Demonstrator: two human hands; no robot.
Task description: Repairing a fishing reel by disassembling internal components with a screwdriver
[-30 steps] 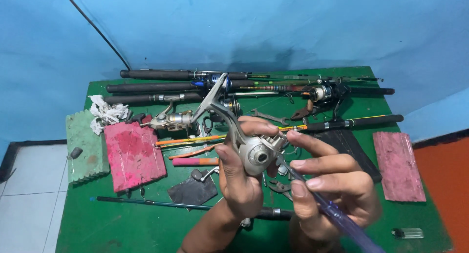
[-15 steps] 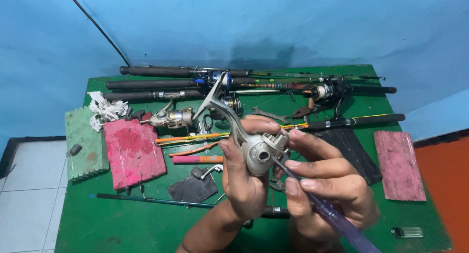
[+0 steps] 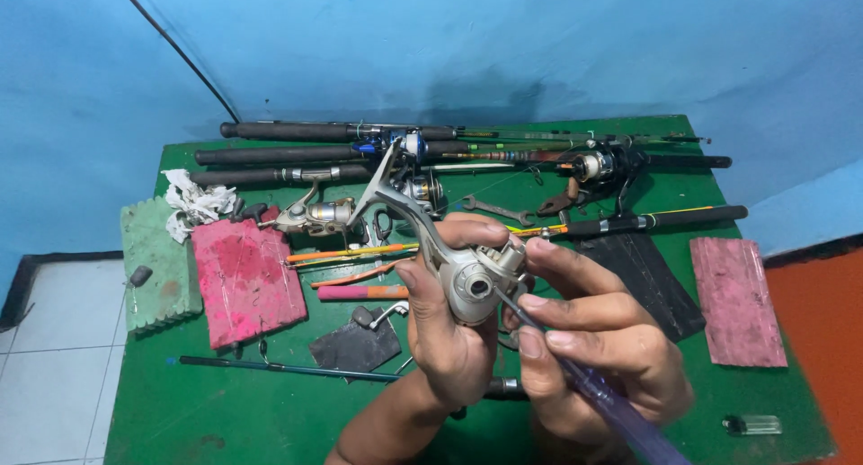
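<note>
Our left hand clasps the silver metal fishing reel; our right hand pinches a translucent purple-handled screwdriver, tip against it.

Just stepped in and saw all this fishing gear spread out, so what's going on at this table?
A person is working on a silver fishing reel body, gripped in the left hand above a green table. The right hand holds a screwdriver with a clear purple handle, its tip set against the reel's side. Fishing rods, another reel, a wrench and pink pads lie around.
</note>
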